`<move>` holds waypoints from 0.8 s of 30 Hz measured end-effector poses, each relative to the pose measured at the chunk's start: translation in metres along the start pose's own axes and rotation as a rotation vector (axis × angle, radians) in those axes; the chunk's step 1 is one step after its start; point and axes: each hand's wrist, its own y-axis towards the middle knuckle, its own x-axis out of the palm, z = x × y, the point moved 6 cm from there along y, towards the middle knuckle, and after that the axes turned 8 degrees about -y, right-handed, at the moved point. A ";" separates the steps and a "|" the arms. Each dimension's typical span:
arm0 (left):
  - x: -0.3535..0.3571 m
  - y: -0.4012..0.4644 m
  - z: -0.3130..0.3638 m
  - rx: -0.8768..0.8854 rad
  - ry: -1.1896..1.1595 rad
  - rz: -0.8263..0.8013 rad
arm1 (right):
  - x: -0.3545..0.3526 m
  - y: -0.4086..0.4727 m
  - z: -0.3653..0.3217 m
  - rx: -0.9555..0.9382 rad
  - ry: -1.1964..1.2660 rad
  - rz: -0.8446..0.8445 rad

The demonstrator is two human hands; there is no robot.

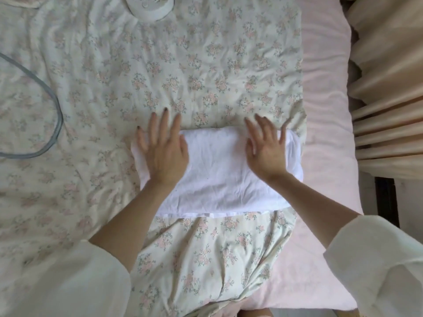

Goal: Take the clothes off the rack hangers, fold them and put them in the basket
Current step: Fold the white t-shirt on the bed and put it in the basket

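Note:
A white garment (217, 175) lies folded into a flat rectangle on the floral bedspread (160, 72), near the bed's right side. My left hand (163, 149) lies flat on its left end, fingers straight and spread, fingertips reaching past the far edge onto the bedspread. My right hand (266, 149) rests over the right half with fingers spread and straight. Neither hand grips the cloth. No rack, hangers or basket show in this view.
A grey-blue looped cord or hanger (52, 106) lies at the left of the bed. A white round device (150, 6) sits at the top edge. A pink sheet (325, 110) borders the bedspread on the right, with beige curtains (389, 88) beyond.

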 end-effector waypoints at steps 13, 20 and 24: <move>0.053 -0.047 -0.068 -0.205 0.137 -0.218 | 0.066 -0.063 0.040 0.309 -0.066 -0.436; 0.031 -0.038 -0.054 -0.197 0.126 -0.185 | 0.022 -0.114 0.037 0.700 0.315 0.077; 0.039 -0.010 -0.003 0.062 0.058 -0.232 | 0.027 -0.157 0.008 0.974 0.524 -0.205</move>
